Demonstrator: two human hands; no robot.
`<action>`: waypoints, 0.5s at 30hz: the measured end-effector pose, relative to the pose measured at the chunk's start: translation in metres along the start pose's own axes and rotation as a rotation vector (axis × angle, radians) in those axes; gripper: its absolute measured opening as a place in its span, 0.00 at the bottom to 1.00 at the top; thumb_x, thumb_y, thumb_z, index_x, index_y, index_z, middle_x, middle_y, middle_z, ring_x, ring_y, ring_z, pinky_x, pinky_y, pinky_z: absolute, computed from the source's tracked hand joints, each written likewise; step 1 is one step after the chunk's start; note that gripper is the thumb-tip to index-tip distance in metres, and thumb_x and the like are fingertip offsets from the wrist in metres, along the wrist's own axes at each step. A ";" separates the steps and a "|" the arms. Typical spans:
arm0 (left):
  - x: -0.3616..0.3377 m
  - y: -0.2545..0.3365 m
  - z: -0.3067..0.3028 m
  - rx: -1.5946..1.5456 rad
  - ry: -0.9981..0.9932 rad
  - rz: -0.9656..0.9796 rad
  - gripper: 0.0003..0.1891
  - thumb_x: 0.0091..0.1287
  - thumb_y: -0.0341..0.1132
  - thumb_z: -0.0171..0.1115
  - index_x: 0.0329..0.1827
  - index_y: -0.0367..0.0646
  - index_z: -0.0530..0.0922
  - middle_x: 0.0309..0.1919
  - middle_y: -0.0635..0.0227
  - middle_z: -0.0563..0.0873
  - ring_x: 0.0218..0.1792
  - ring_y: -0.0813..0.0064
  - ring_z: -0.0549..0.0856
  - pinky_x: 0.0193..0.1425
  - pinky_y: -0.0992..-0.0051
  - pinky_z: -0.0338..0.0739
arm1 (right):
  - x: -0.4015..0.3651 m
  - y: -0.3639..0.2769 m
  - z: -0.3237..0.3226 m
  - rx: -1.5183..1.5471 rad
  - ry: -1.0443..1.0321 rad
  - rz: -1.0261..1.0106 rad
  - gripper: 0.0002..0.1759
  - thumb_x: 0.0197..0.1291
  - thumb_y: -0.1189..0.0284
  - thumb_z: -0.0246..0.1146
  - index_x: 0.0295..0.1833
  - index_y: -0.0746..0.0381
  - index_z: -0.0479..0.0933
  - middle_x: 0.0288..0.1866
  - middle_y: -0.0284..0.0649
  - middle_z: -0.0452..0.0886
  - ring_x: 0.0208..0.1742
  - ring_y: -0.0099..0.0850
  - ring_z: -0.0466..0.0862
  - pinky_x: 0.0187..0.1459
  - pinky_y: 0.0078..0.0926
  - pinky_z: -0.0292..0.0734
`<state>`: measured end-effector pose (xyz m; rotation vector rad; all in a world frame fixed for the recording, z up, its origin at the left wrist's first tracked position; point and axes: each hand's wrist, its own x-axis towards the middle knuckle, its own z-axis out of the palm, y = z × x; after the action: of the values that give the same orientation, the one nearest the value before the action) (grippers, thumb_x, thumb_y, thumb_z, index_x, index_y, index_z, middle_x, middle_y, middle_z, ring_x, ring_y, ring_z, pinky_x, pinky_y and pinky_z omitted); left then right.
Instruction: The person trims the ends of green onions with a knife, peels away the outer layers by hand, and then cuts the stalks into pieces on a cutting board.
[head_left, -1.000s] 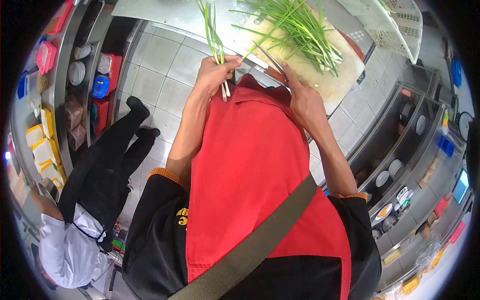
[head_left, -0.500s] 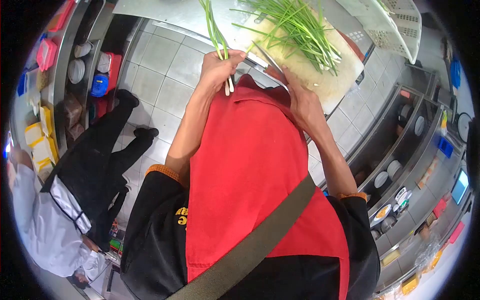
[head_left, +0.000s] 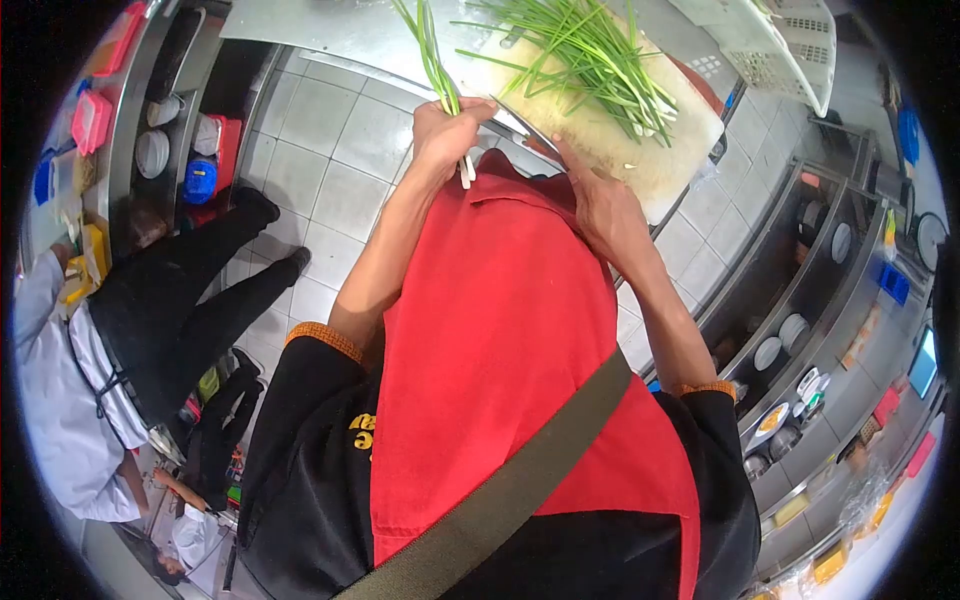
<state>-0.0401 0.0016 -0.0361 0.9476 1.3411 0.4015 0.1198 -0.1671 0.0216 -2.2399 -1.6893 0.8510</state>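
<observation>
Chopping board (head_left: pixel 672 172) is lying ahead and right of the right hand's (head_left: pixel 605 203) fingers, bearing a green stalk pile (head_left: pixel 590 70), nearer that hand and slanting rightward towards its white ends. Left hand (head_left: pixel 446 136) fingers are clamping loose stalks (head_left: pixel 436 68), which are pointing away from the body; right fingers are gripping a knife (head_left: pixel 527 126), tip facing left fingers.

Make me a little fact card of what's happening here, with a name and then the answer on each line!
Left hand: holding a few green onions, white ends poking out below
Right hand: holding a knife, its tip close to the left hand; touching or not, I can't tell
Cutting board: a loose pile of green onions on it
Near the board: a white basket with holes
Clothes: red apron
Nearby: someone in a white top, to the left
</observation>
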 end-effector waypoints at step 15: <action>0.000 0.003 -0.040 -0.416 -0.186 -0.053 0.12 0.70 0.25 0.60 0.53 0.28 0.79 0.35 0.65 0.83 0.28 0.83 0.75 0.28 0.83 0.70 | 0.025 -0.034 -0.021 0.293 0.121 0.111 0.26 0.60 0.72 0.66 0.64 0.66 0.74 0.40 0.58 0.86 0.43 0.56 0.87 0.46 0.45 0.80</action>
<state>-0.0763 0.0171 -0.0314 0.5858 1.0570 0.5147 0.1086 -0.1300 0.0472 -2.1515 -1.3041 0.9015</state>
